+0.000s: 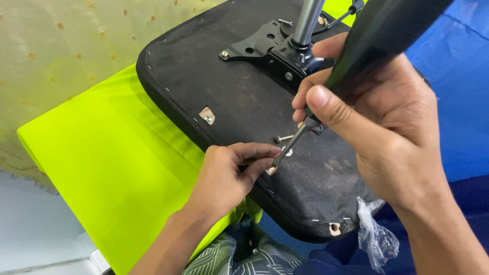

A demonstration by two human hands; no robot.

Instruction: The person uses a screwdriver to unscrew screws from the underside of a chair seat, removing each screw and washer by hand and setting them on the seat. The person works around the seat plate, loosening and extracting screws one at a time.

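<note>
Because the office-chair seat (244, 102) lies upside down on the lime-green cloth (117, 163), its black fabric underside and the black metal mounting plate (265, 48) with the chrome gas-lift column (308, 20) face upward, which exposes the fastening holes. The right hand (387, 127) wraps a black-handled screwdriver (367, 40), thumb and forefinger closed on the handle's lower end, so the shaft slopes down and left toward the seat edge. The left hand (229, 175) pinches the shaft just above its tip, thumb and forefinger pressed together, evidently to steady it over a hole at the rim. The tip itself is hidden behind the left fingers (257, 158). A loose screw (283, 138) lies on the fabric just above those fingers, beside the shaft. A seated bolt (208, 117) sits well to the left. A clear plastic bag (377, 239) hangs below the right wrist.
</note>
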